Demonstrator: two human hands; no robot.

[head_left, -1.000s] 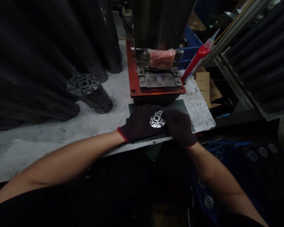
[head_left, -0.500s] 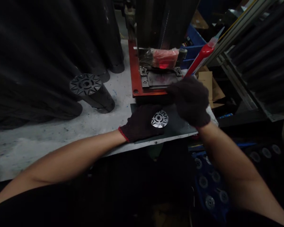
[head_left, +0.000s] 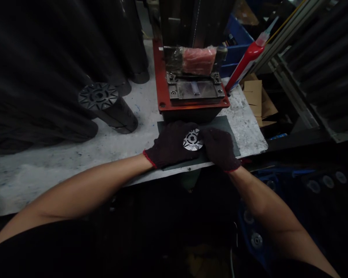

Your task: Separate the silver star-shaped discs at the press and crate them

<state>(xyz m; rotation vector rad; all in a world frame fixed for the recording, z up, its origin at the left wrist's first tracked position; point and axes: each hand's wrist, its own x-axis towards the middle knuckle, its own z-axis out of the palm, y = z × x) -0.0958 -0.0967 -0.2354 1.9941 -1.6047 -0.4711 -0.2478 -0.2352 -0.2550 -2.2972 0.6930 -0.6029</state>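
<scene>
My left hand (head_left: 174, 143), in a dark knit glove with a red cuff, wraps round a round metal part (head_left: 193, 140) whose end face has a ring of zigzag cutouts. My right hand (head_left: 219, 146), gloved alike, is closed with its fingertips at the part's right edge. Whatever those fingertips hold is hidden. Both hands rest over a dark mat (head_left: 227, 125). Just behind them stands a machine with a red base (head_left: 166, 101) and a metal fixture plate (head_left: 207, 90), on which lies a small pale strip (head_left: 195, 88).
A similar dark cylinder (head_left: 113, 112) stands at left, near large dark cylinders (head_left: 124, 38). A red bottle with a nozzle (head_left: 246, 61) leans right of the machine. Behind are a blue bin (head_left: 234, 58) and cardboard (head_left: 253, 98). Metal parts (head_left: 256, 240) sit low at right.
My right hand has come down from the front right of the fixture to the metal part in my left hand. A red glow on the wrapped block is gone. The left hand stays around the part.
</scene>
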